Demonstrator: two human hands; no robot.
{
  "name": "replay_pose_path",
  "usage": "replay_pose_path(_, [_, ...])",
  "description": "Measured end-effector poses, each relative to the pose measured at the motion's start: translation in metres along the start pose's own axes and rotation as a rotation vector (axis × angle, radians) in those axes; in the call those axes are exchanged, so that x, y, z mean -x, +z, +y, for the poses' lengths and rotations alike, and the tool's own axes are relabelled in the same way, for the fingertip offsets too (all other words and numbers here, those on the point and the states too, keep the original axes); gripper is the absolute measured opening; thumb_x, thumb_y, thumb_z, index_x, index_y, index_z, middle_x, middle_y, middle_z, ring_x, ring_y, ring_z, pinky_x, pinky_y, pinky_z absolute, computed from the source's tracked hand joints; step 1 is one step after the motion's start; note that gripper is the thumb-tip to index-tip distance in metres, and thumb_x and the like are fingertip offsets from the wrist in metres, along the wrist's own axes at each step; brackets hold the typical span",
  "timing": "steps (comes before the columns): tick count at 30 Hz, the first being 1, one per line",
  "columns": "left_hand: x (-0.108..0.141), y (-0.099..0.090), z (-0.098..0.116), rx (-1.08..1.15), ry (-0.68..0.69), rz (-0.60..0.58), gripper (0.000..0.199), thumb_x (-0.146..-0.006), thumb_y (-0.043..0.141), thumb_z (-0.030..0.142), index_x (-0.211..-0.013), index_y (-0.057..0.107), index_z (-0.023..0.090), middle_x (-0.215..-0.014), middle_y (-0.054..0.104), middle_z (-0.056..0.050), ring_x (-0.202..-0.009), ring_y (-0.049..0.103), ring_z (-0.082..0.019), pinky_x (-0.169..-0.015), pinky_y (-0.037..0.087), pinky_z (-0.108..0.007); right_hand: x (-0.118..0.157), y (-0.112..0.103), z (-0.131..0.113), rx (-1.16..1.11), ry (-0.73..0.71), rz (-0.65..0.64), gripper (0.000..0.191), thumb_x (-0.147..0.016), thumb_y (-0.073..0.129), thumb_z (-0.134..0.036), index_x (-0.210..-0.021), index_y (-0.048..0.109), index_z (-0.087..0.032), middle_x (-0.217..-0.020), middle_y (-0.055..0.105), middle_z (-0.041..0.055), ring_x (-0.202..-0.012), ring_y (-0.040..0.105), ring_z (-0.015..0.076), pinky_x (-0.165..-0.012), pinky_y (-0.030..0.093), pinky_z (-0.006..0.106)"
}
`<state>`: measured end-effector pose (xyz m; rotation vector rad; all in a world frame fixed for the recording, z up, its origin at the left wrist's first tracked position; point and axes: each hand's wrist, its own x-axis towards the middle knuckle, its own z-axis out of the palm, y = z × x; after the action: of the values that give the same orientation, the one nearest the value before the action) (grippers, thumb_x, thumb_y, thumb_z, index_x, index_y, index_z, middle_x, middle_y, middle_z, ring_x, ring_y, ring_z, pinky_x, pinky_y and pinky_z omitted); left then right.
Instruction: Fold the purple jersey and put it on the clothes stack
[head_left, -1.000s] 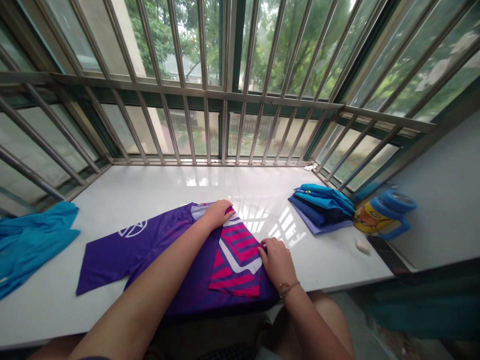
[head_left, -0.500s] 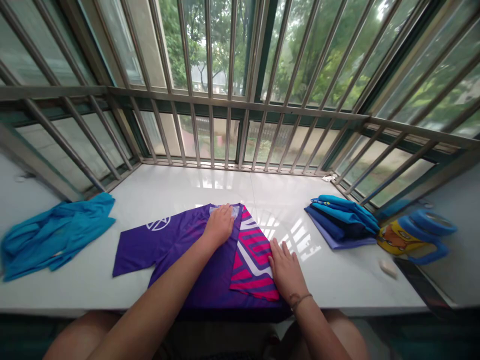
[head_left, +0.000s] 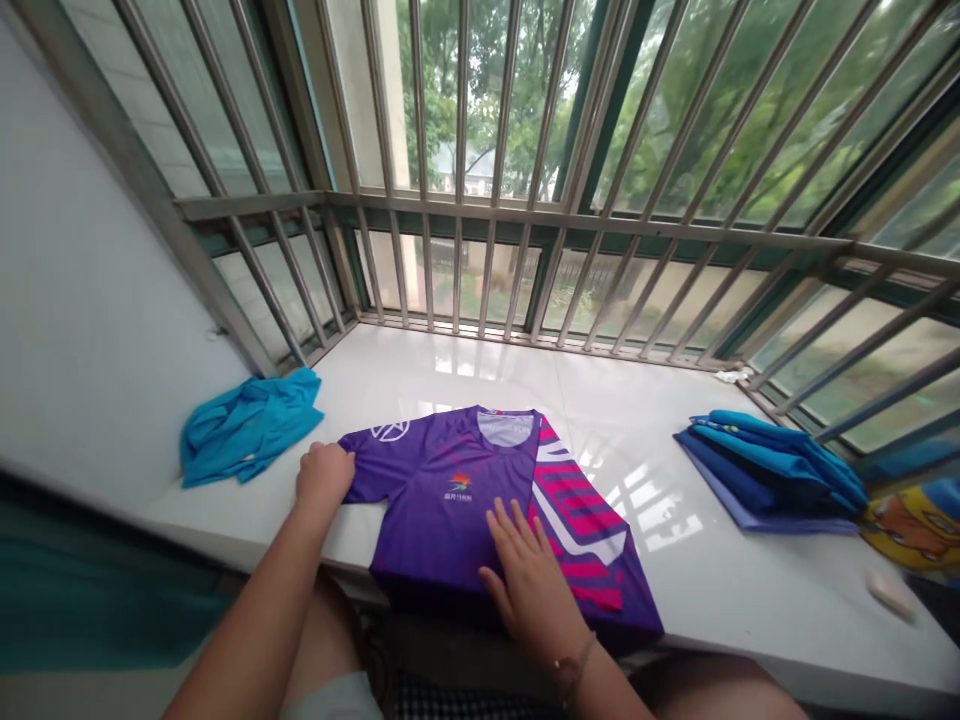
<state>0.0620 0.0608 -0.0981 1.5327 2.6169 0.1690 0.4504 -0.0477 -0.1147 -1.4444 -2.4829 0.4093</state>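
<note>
At the far left, a pale wall [head_left: 90, 260] meets the end of the window bars, and a crumpled blue cloth [head_left: 247, 428] lies on the white counter [head_left: 645, 400] near that corner. Just to its right, apart from the cloth, the left hand [head_left: 325, 480] is at the end of the plain sleeve of a purple shirt [head_left: 420, 525]; its fingers are curled in and pinching the sleeve end, with the fingertips partly hidden. The shirt is spread on the counter at the middle of the view, collar [head_left: 506, 428] toward the window [head_left: 484, 150], its lower part hanging past the front edge. A white round mark [head_left: 390, 430] shows on the held sleeve and a small coloured logo [head_left: 457, 487] on the chest. The right hand [head_left: 536, 580] is palm down over the shirt front, fingers spread and holding nothing; how firmly it presses cannot be told. A bracelet [head_left: 574, 672] circles that wrist. To the right of this hand, a pink, purple and white striped sleeve [head_left: 589, 530] lies flat over the shirt's side. Well apart, farther right, a folded pile of clothes [head_left: 772, 470] rests on the counter, blue pieces on top and a lilac one below. Near the right edge are a small pale lump [head_left: 891, 595], a yellow and blue mug [head_left: 919, 525] and a dark flat object [head_left: 937, 603], the last two cut off by the frame.
</note>
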Motion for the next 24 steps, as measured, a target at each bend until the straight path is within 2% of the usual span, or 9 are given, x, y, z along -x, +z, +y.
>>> replay_pose_path(2, [-0.003,-0.009,0.018,-0.013,0.056,-0.032,0.035,-0.104,0.046,0.033,-0.107,0.073,0.01,-0.114,0.071,-0.025,-0.112,0.069,-0.039,-0.097,0.053,-0.046,0.001,0.01,-0.016,-0.059,-0.041,-0.025,0.069,-0.106,0.056,-0.035,-0.172,0.037,-0.026,-0.178,0.031,0.0059,-0.167,0.024,0.0326,-0.134,0.029,0.06])
replay_pose_path(5, [0.019,-0.023,0.052,0.028,0.253,0.131,0.037,-0.11,0.039,0.033,-0.113,0.072,0.016,-0.107,0.075,-0.019,-0.108,0.071,-0.036,-0.104,0.052,-0.052,0.005,0.02,-0.025,-0.175,-0.03,0.024,0.063,-0.106,0.055,-0.034,-0.167,0.045,-0.027,-0.172,0.043,0.0075,-0.161,0.038,0.0305,-0.131,0.036,0.056])
replay_pose_path(7, [0.054,-0.026,0.07,0.123,0.6,0.201,0.035,-0.111,0.037,0.028,-0.116,0.071,0.021,-0.114,0.077,-0.015,-0.115,0.071,-0.031,-0.118,0.044,-0.054,0.004,0.02,-0.021,-0.306,0.066,0.104,0.053,-0.109,0.046,-0.037,-0.162,0.052,-0.027,-0.163,0.057,0.0093,-0.151,0.054,0.0263,-0.126,0.045,0.048])
replay_pose_path(9, [0.097,-0.022,0.079,0.231,1.048,0.126,0.033,-0.111,0.04,0.023,-0.122,0.07,0.028,-0.133,0.075,-0.008,-0.129,0.067,-0.025,-0.129,0.036,-0.051,0.0,0.014,-0.013,-0.449,0.234,0.171,0.051,-0.113,0.036,-0.043,-0.156,0.057,-0.026,-0.15,0.068,0.0108,-0.137,0.066,0.0239,-0.116,0.055,0.04])
replay_pose_path(11, [0.135,-0.011,0.075,0.317,1.297,0.055,0.027,-0.11,0.053,0.032,-0.132,0.068,0.032,-0.147,0.07,-0.005,-0.138,0.062,-0.025,-0.131,0.035,-0.052,-0.005,0.004,-0.002,-0.547,0.41,0.197,0.057,-0.113,0.028,-0.052,-0.152,0.059,-0.024,-0.141,0.072,0.0122,-0.127,0.072,0.0244,-0.104,0.061,0.038])
replay_pose_path(14, [0.163,0.014,0.049,0.41,1.191,0.07,0.04,-0.104,0.066,0.042,-0.142,0.063,0.032,-0.148,0.068,-0.009,-0.139,0.062,-0.03,-0.126,0.044,-0.057,-0.012,-0.007,0.011,-0.587,0.524,0.2,0.064,-0.109,0.03,-0.062,-0.148,0.059,-0.02,-0.14,0.071,0.0155,-0.129,0.07,0.0281,-0.103,0.061,0.041])
replay_pose_path(18, [0.147,0.041,0.013,0.422,0.859,0.109,0.038,-0.103,0.064,0.032,-0.14,0.063,0.025,-0.138,0.072,-0.013,-0.129,0.067,-0.032,-0.114,0.055,-0.055,-0.013,-0.003,0.015,-0.556,0.49,0.171,0.066,-0.1,0.055,-0.058,-0.152,0.051,-0.018,-0.134,0.072,0.0184,-0.129,0.07,0.0325,-0.108,0.057,0.045])
replay_pose_path(21, [0.129,0.047,0.008,0.396,0.845,0.064,0.041,-0.099,0.067,0.025,-0.14,0.064,0.025,-0.138,0.071,-0.012,-0.129,0.066,-0.031,-0.112,0.056,-0.052,-0.013,0.008,0.01,-0.499,0.43,0.167,0.068,-0.095,0.062,-0.042,-0.156,0.046,-0.018,-0.139,0.07,0.0187,-0.132,0.068,0.0329,-0.11,0.056,0.047])
replay_pose_path(24, [0.12,0.044,0.02,0.347,0.879,0.04,0.044,-0.097,0.07,0.022,-0.141,0.065,0.027,-0.138,0.07,-0.011,-0.128,0.066,-0.032,-0.108,0.056,-0.05,-0.014,0.013,0.008,-0.462,0.399,0.175,0.061,-0.096,0.056,-0.033,-0.154,0.048,-0.019,-0.142,0.068,0.0169,-0.132,0.068,0.0309,-0.11,0.055,0.046])
